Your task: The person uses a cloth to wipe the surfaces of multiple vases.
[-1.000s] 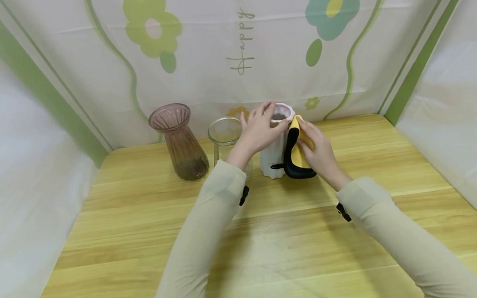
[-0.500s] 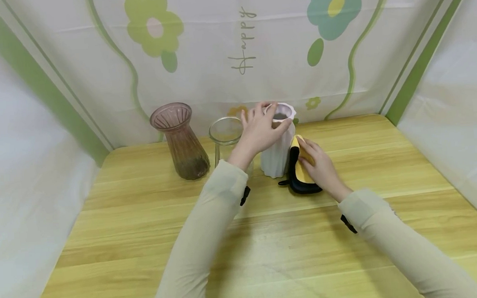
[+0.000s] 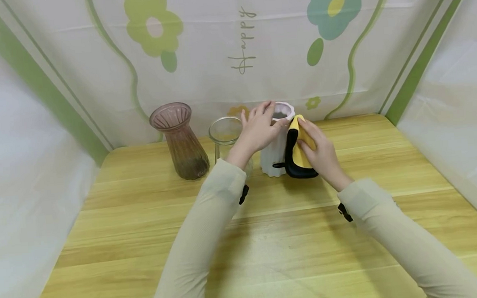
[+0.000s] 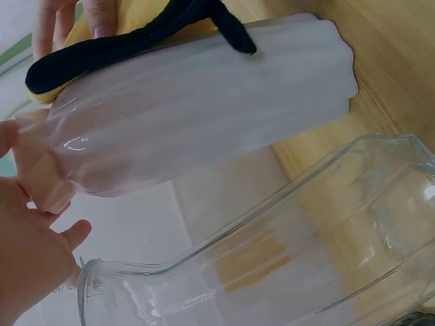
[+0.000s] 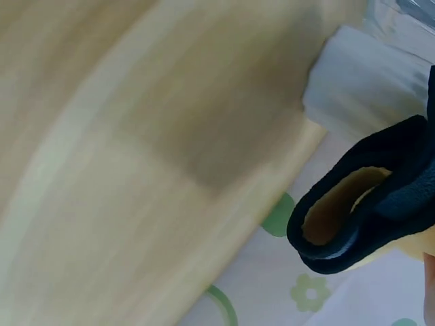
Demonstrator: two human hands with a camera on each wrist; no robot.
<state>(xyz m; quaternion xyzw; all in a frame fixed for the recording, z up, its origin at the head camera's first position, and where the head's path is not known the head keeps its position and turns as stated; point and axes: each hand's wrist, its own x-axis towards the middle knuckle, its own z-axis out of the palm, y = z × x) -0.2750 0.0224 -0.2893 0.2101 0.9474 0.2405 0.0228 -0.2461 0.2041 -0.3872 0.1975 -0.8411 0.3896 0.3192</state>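
Observation:
A white fluted vase point(image 3: 271, 158) with a pinkish scalloped rim stands upright near the back of the table. My left hand point(image 3: 257, 128) grips it around the neck, just under the rim. Folded in my right hand point(image 3: 324, 156) is a yellow cloth with black edging point(image 3: 302, 154) and a small black loop, pinched between thumb and fingers. The cloth lies against the vase's right side. In the left wrist view the black edging runs along the white vase point(image 4: 204, 109). Only a fingertip of the right hand shows in the right wrist view, beside the cloth point(image 5: 387, 204).
A clear glass vase point(image 3: 218, 152) stands just left of the white one, partly behind my left wrist. Farther left is a purple ribbed glass vase point(image 3: 185, 145), darker at its base. Behind the wooden table point(image 3: 124, 229) hangs a white curtain with printed flowers point(image 3: 201, 78).
The right hand slid the cloth down the white vase's side, then brought it back up near the rim. The left hand stays at the vase's neck.

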